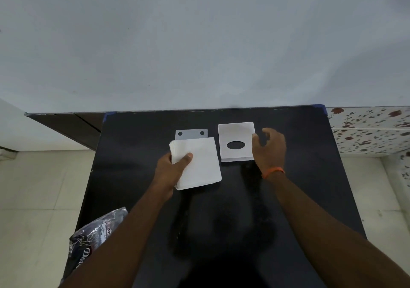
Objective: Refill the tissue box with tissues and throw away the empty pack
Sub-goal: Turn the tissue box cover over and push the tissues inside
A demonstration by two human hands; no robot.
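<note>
A stack of white tissues (200,162) is held above the black table (137,145) by my left hand (172,169), thumb on top near its left edge. Behind the stack lies a flat grey panel with two holes (191,133), partly hidden by the tissues. To the right stands the white tissue box (236,133) with an oval opening on top. My right hand (270,148), fingers curled and apart, is at the box's right edge; whether it grips the box is unclear. The crumpled dark plastic pack (93,236) lies at the table's near left corner, partly behind my left forearm.
The table stands against a pale wall. A dark wooden ledge (66,123) runs at the back left, a floral-patterned surface (372,130) at the right. Light floor tiles (40,188) show on both sides.
</note>
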